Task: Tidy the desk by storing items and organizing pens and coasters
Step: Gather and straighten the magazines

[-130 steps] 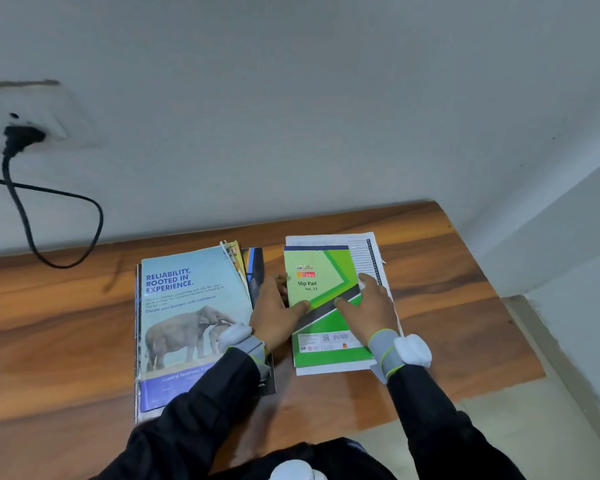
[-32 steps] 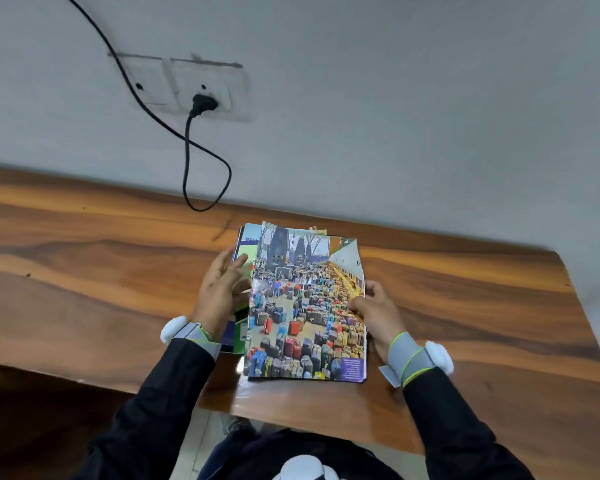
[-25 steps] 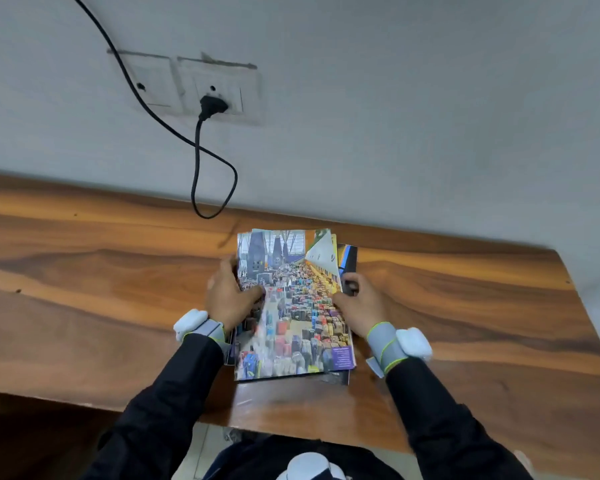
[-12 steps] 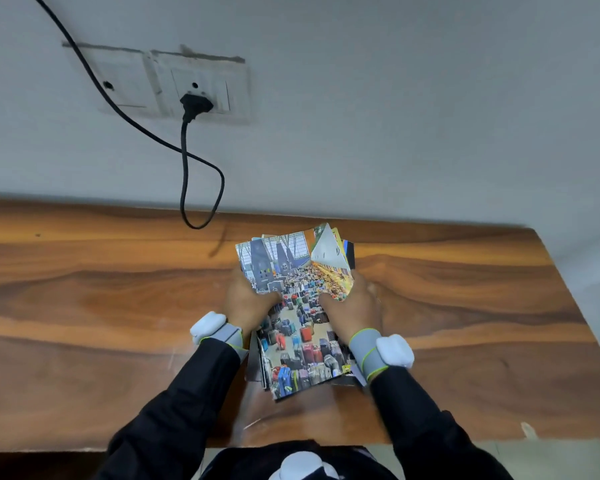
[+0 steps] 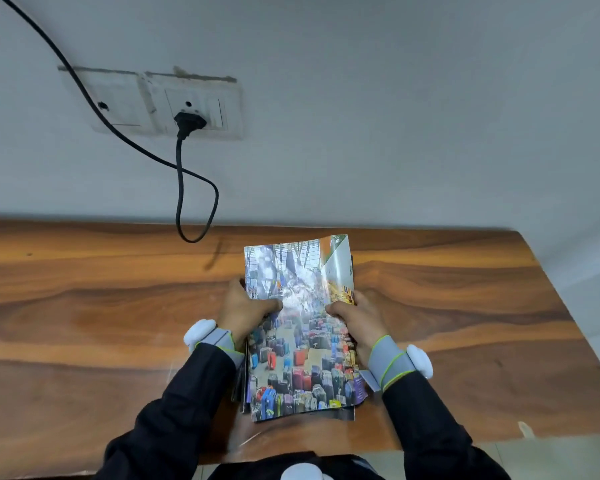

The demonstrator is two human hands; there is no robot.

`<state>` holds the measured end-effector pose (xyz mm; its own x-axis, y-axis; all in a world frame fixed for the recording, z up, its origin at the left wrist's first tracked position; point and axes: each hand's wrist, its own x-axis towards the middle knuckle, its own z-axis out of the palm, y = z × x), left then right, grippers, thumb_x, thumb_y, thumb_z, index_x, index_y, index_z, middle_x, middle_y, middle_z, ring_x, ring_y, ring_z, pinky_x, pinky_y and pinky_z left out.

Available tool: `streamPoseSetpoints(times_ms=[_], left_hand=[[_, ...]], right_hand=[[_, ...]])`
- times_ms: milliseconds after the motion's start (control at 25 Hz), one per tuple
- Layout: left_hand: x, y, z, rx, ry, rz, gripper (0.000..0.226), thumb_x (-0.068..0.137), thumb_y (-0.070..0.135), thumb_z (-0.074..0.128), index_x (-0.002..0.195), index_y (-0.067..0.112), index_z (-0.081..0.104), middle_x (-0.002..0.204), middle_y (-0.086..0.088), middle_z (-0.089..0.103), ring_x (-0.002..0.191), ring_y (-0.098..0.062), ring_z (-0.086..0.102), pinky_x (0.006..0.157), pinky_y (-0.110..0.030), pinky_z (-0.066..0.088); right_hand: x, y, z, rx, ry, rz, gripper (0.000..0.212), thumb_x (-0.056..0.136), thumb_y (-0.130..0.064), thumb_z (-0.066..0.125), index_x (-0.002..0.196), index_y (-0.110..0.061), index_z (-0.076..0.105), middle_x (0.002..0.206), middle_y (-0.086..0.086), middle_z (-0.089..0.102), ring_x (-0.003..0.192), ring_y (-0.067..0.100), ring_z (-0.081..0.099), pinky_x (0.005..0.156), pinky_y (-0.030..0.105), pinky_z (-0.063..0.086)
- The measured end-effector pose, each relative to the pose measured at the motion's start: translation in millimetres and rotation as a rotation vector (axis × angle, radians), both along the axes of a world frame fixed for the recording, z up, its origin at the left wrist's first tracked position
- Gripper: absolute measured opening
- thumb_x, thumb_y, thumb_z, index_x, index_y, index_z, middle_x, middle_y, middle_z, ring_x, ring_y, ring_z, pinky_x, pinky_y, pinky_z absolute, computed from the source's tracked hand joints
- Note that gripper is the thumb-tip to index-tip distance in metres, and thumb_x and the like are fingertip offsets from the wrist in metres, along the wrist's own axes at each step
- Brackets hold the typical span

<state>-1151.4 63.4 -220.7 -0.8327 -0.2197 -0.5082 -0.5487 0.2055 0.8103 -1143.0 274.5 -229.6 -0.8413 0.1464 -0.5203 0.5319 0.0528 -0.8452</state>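
A stack of magazines (image 5: 302,362), its top cover a photo of many coloured suitcases, is lifted above the wooden desk (image 5: 84,323). My left hand (image 5: 246,306) grips the stack's left edge with the thumb curled over the cover. My right hand (image 5: 355,313) grips the right edge the same way. The stack is bent slightly between the two hands, and its far end tilts up toward the wall. Thinner booklets show beneath the top cover at the lower edge. No pens or coasters are in view.
A black cable (image 5: 184,188) hangs from a plug in the wall socket (image 5: 187,109) and loops down to the desk's back edge. The desk's right end (image 5: 575,327) meets a pale floor. The wall stands close behind the desk.
Five seconds ago my hands lay flat on a green slip pad and magazines. The items are now gathered into one stack, gripped by both hands and raised off the desk, tilting upward.
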Motion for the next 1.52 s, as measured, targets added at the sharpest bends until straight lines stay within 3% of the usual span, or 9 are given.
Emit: streamPoseSetpoints(times_ms=[160,360,520,880,1120,1200,1320,1440,1520], left_hand=[[3,-12,11,0.294,-0.041,0.006,0.033,0.068,-0.002,0.084,0.093,0.002,0.063,0.069,-0.011,0.069,0.049,-0.019,0.058,0.044,-0.023,0.044],[13,-27,52,0.521,0.309,-0.024,0.061,0.047,-0.005,0.087,0.103,0.008,0.065,0.095,-0.009,0.076,0.089,-0.024,0.072,0.084,-0.034,0.056],[21,-27,70,0.422,0.560,-0.191,0.052,0.059,-0.009,0.082,0.108,0.003,0.068,0.104,-0.006,0.075,0.094,-0.017,0.071,0.079,-0.026,0.056],[15,-20,55,0.218,0.560,-0.138,0.039,0.066,-0.015,0.078,0.100,0.001,0.070,0.094,-0.001,0.076,0.087,-0.012,0.071,0.077,-0.029,0.055],[15,-25,42,0.242,0.467,-0.159,0.034,0.071,-0.006,0.080,0.102,0.004,0.070,0.099,-0.007,0.076,0.093,-0.022,0.072,0.079,-0.027,0.058],[26,-11,28,0.243,0.368,-0.060,0.022,0.077,-0.004,0.075,0.097,0.004,0.069,0.098,-0.014,0.075,0.094,-0.033,0.070,0.084,-0.042,0.058],[40,0,17,0.192,0.383,0.080,0.014,0.082,0.004,0.074,0.094,0.009,0.070,0.098,-0.014,0.075,0.094,-0.029,0.071,0.086,-0.041,0.058],[73,13,17,0.126,0.366,0.253,0.014,0.081,0.016,0.075,0.094,0.015,0.069,0.093,-0.002,0.077,0.089,-0.018,0.073,0.078,-0.030,0.059],[95,16,15,0.134,0.365,0.346,0.013,0.082,0.018,0.075,0.093,0.018,0.069,0.092,0.002,0.077,0.087,-0.014,0.073,0.075,-0.026,0.058]], right_hand=[[5,-4,19,-0.058,0.117,0.090,0.036,0.082,0.002,0.064,0.108,-0.022,0.060,0.102,0.008,0.069,0.094,0.025,0.062,0.084,0.035,0.050],[2,5,63,-0.228,0.376,0.045,0.055,0.063,0.014,0.071,0.110,-0.012,0.059,0.092,-0.002,0.075,0.082,0.013,0.069,0.068,0.024,0.054],[0,11,70,-0.114,0.470,0.116,0.044,0.058,0.011,0.075,0.100,0.002,0.064,0.080,-0.001,0.074,0.066,0.003,0.067,0.062,0.015,0.051],[-8,12,53,0.029,0.437,0.240,0.025,0.068,-0.007,0.086,0.081,-0.026,0.077,0.087,-0.009,0.076,0.086,0.011,0.072,0.082,0.028,0.055],[-13,10,44,0.125,0.405,0.252,0.036,0.067,-0.017,0.089,0.096,-0.017,0.069,0.084,-0.017,0.072,0.072,-0.008,0.066,0.064,0.004,0.045],[-12,10,36,0.109,0.376,0.325,0.026,0.073,-0.014,0.085,0.067,-0.028,0.063,0.056,-0.022,0.061,0.050,-0.008,0.057,0.053,0.005,0.040],[-10,8,24,0.153,0.363,0.361,0.067,0.078,-0.019,0.082,0.034,-0.030,0.033,0.028,-0.015,0.031,0.027,0.002,0.034,0.037,0.009,0.025],[-8,10,20,0.074,0.436,0.539,0.035,0.078,-0.016,0.081,0.057,-0.029,0.057,0.048,-0.023,0.058,0.045,-0.009,0.053,0.049,0.004,0.037],[-10,8,13,0.044,0.408,0.663,0.020,0.078,-0.020,0.081,0.068,-0.013,0.066,0.059,-0.014,0.065,0.054,0.000,0.055,0.056,0.018,0.045]])
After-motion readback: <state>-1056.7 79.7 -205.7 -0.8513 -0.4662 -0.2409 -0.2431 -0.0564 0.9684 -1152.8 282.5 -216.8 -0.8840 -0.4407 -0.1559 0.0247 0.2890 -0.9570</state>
